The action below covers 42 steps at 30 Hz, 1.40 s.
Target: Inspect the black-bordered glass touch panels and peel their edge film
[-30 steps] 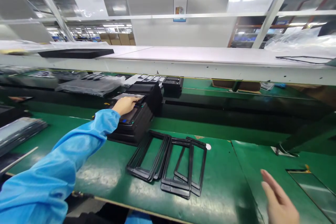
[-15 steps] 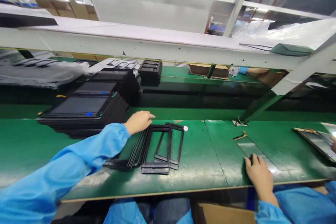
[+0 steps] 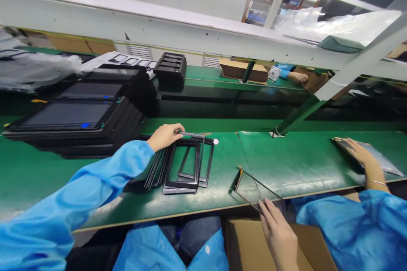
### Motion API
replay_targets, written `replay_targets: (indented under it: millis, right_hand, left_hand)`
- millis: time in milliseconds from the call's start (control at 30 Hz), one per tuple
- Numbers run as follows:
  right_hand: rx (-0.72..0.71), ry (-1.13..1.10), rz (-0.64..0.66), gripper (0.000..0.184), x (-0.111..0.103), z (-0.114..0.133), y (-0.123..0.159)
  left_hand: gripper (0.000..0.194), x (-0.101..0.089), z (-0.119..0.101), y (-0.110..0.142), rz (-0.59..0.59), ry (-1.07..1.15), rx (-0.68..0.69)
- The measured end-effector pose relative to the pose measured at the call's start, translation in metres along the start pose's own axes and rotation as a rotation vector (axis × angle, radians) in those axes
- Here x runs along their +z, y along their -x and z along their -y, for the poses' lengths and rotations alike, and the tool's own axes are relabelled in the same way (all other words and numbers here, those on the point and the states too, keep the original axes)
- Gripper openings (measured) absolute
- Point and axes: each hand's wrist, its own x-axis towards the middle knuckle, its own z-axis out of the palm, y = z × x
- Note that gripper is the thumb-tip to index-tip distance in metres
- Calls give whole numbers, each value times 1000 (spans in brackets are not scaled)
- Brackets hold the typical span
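My left hand, in a blue sleeve, is closed on the far end of the top black frame in a fanned pile of several black rectangular frames on the green bench. My right hand grips the near edge of a thin clear panel and holds it tilted over the bench's front edge. A stack of black screen units stands just left of the frames.
A co-worker's hand at the right rests on another panel. An open cardboard box sits below the bench edge. More black trays and a carton stand behind, under a white shelf.
My left hand left the screen stack and closed on the top frame's far end. My right hand pulled the clear panel left off the bench surface and tilted it up.
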Motion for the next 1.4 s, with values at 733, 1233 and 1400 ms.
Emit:
replay_targets:
  millis: [733,1233,1400]
  right_hand:
    - [517,-1054,250,64,19,168,-40]
    - [533,-897,151,67,17,194,-28]
    - [564,-876,158,71,19,195,-25]
  left_hand:
    - [36,34,-63,143,-202,902,35]
    - [47,44,-69,155,-77,1147,-97]
    - [51,50,-66,157,-46,1267,-142]
